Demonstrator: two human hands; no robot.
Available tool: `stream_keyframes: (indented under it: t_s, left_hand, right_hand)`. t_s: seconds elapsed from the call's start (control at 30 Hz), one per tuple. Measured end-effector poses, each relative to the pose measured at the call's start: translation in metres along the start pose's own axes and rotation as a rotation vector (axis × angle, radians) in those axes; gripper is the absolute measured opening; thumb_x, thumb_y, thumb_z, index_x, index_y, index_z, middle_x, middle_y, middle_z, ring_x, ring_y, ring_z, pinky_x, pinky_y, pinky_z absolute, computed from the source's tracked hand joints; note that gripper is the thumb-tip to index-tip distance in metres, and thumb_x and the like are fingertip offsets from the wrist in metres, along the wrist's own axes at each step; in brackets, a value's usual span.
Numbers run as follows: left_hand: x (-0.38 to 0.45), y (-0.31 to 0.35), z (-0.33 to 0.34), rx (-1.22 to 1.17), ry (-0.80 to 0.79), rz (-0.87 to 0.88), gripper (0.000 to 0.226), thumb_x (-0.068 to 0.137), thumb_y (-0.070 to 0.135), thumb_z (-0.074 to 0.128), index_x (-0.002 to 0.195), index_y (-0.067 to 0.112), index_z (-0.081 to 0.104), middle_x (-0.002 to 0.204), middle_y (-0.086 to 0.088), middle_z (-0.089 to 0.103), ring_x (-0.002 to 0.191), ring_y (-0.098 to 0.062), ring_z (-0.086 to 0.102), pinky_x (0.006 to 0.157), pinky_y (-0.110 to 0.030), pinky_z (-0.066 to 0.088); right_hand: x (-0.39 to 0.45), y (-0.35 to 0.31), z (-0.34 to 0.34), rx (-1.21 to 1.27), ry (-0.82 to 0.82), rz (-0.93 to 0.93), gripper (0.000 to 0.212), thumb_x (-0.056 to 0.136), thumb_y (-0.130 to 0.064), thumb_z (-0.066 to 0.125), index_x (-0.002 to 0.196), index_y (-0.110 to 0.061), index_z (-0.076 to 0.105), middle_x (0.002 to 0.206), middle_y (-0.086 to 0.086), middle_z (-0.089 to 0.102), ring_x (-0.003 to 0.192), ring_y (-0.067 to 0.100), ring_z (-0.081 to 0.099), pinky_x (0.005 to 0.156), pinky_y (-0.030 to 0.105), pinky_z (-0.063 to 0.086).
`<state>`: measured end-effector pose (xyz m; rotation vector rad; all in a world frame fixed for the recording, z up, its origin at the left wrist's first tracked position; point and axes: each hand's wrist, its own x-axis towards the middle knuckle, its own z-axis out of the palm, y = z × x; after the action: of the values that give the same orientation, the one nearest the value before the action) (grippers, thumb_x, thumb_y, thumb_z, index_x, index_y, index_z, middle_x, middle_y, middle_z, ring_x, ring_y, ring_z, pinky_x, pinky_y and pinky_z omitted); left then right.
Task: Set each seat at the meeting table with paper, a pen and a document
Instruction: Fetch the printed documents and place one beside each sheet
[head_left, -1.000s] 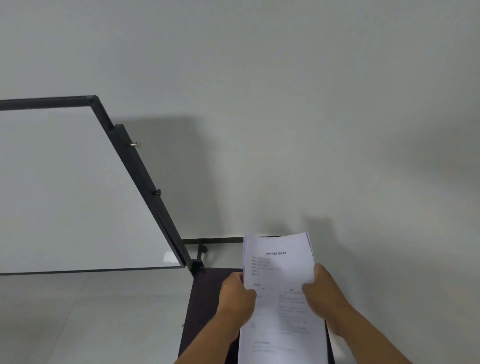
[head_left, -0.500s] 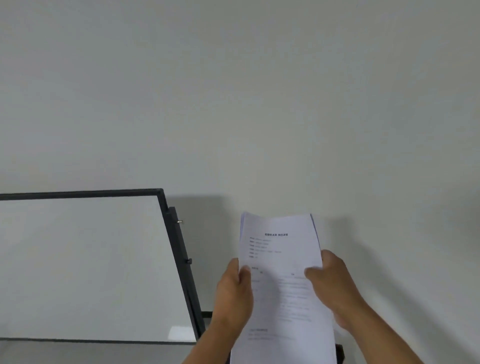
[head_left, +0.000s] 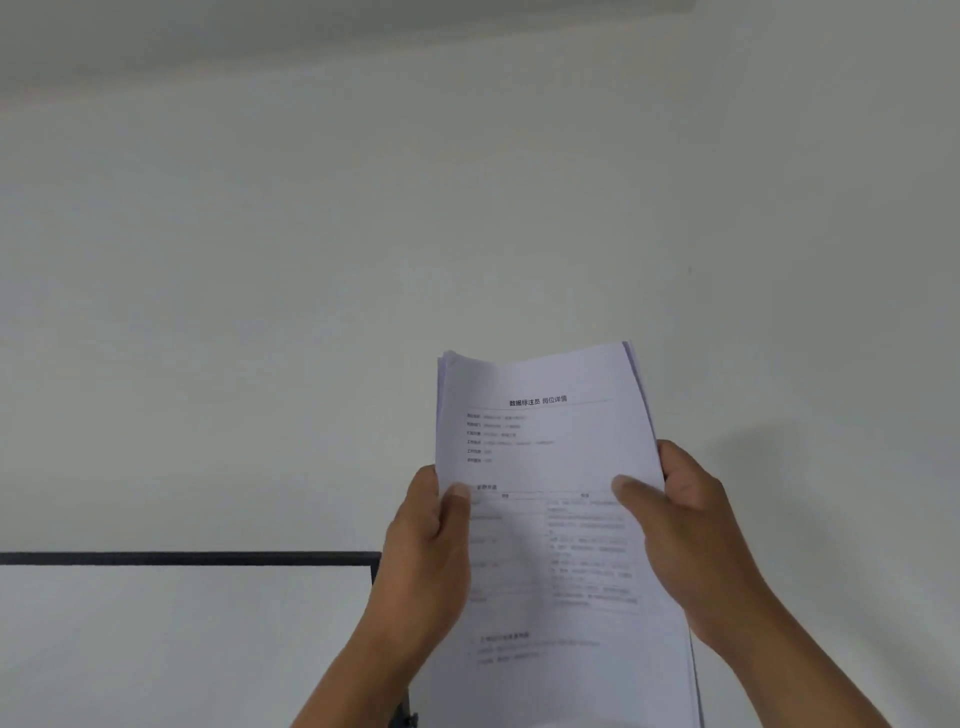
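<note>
Document stack (head_left: 545, 467): we are gripping it, left hand (head_left: 431, 551) at 9 o'clock, right hand (head_left: 680, 525) at 3. No seats showing; distribution seemingly unstarted.

2 bare forearms, left hand (head_left: 431, 551), right hand (head_left: 685, 530).

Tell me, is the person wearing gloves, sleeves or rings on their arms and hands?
No gloves, and no sleeves in view. The left hand and right hand are bare, and so are both forearms down to the picture's edge. No ring, watch or bracelet shows.
</note>
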<state>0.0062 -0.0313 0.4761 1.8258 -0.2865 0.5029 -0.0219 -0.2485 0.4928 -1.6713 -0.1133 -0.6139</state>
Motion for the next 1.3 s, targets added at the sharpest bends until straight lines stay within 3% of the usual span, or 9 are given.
stream_keyframes:
  t_s: [0.1,0.23,0.3,0.47,0.67,0.8,0.9,1.1,1.3]
  left_hand:
    - [0.003,0.029,-0.023,-0.027,0.053,0.088,0.025,0.116,0.033,0.041,0.108,0.017,0.058,0.093,0.003,0.070,0.086,-0.025,0.071,0.064,-0.029,0.059]
    - [0.003,0.057,-0.043,-0.098,0.128,0.165,0.022,0.115,0.029,0.045,0.105,0.021,0.064,0.094,0.013,0.072,0.085,-0.010,0.073,0.063,-0.018,0.059]
    - [0.003,0.066,-0.052,-0.131,0.133,0.177,0.022,0.114,0.027,0.046,0.106,0.023,0.066,0.097,0.014,0.075,0.087,-0.008,0.075,0.067,-0.020,0.062]
    - [0.004,0.069,-0.078,-0.208,0.127,0.143,0.022,0.114,0.024,0.048,0.110,0.021,0.070,0.106,0.006,0.081,0.099,-0.022,0.078,0.085,-0.046,0.067]
    - [-0.005,0.065,-0.100,-0.225,0.158,0.117,0.022,0.114,0.020,0.051,0.105,0.016,0.070,0.101,0.002,0.082,0.088,-0.017,0.079,0.074,-0.034,0.063]
    - [-0.018,0.058,-0.116,-0.180,0.210,0.069,0.021,0.114,0.020,0.052,0.105,0.016,0.071,0.106,-0.006,0.081,0.093,-0.023,0.078,0.084,-0.048,0.065]
    - [-0.031,0.053,-0.132,-0.152,0.271,0.035,0.023,0.114,0.020,0.051,0.105,0.017,0.072,0.107,-0.008,0.080,0.091,-0.025,0.078,0.083,-0.049,0.066]
    - [-0.077,0.045,-0.165,-0.126,0.486,-0.009,0.021,0.114,0.018,0.052,0.109,0.012,0.072,0.104,-0.011,0.081,0.089,-0.027,0.078,0.082,-0.050,0.067]
    - [-0.145,0.052,-0.223,0.009,0.690,-0.006,0.020,0.114,0.014,0.052,0.113,0.009,0.071,0.104,-0.012,0.082,0.090,-0.028,0.079,0.080,-0.047,0.067]
  right_hand:
    - [0.001,-0.030,0.003,0.061,-0.003,-0.067,0.021,0.107,-0.006,0.057,0.114,-0.020,0.071,0.106,-0.006,0.083,0.099,0.016,0.079,0.090,0.043,0.064]
    - [0.004,-0.064,0.004,0.172,0.012,-0.106,0.022,0.106,-0.002,0.057,0.111,-0.017,0.073,0.103,-0.005,0.084,0.095,0.013,0.080,0.079,0.031,0.058]
    - [0.004,-0.079,0.007,0.209,0.010,-0.120,0.021,0.107,-0.004,0.058,0.110,-0.017,0.074,0.101,-0.006,0.084,0.092,0.011,0.080,0.077,0.031,0.057]
    - [0.006,-0.091,0.023,0.286,-0.034,-0.127,0.023,0.106,-0.007,0.060,0.110,-0.020,0.079,0.105,-0.004,0.084,0.096,0.014,0.081,0.084,0.037,0.056]
    - [0.009,-0.084,0.045,0.358,-0.126,-0.128,0.024,0.106,-0.007,0.059,0.112,-0.020,0.078,0.106,-0.004,0.084,0.094,0.014,0.081,0.080,0.036,0.056]
    - [0.014,-0.074,0.065,0.387,-0.225,-0.121,0.024,0.106,-0.008,0.059,0.112,-0.020,0.079,0.109,-0.003,0.084,0.100,0.017,0.080,0.084,0.037,0.056]
    - [0.016,-0.068,0.087,0.423,-0.322,-0.090,0.024,0.106,-0.008,0.059,0.112,-0.020,0.078,0.107,-0.002,0.084,0.098,0.019,0.080,0.083,0.038,0.056]
    - [0.006,-0.062,0.141,0.523,-0.534,-0.064,0.024,0.105,-0.005,0.059,0.111,-0.018,0.078,0.107,-0.003,0.084,0.096,0.013,0.080,0.083,0.035,0.055]
    - [-0.043,-0.070,0.216,0.648,-0.768,-0.015,0.023,0.106,-0.007,0.058,0.112,-0.017,0.078,0.111,0.005,0.083,0.103,0.029,0.079,0.092,0.046,0.059]
